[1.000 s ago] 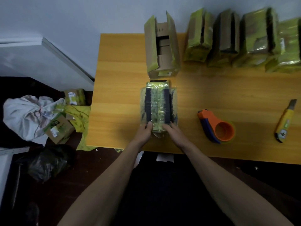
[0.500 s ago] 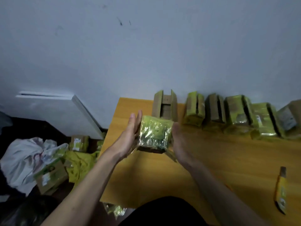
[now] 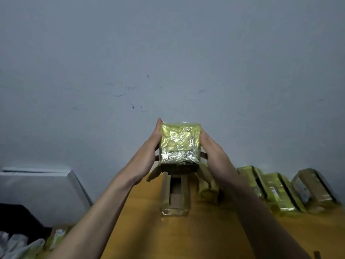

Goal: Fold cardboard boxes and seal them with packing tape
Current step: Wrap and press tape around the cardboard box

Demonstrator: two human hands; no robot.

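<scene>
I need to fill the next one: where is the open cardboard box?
In the head view the open cardboard box stands on the wooden table at centre, directly below the raised taped box, left of the row of taped boxes.

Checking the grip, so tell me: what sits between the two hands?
In the head view, the tape-wrapped cardboard box fills the whole gap: the left hand presses its left side, the right hand its right, fingers straight, box lifted above the table.

Open carton (image 3: 175,193) and taped boxes (image 3: 270,189) line the table's (image 3: 149,230) far edge.
</scene>
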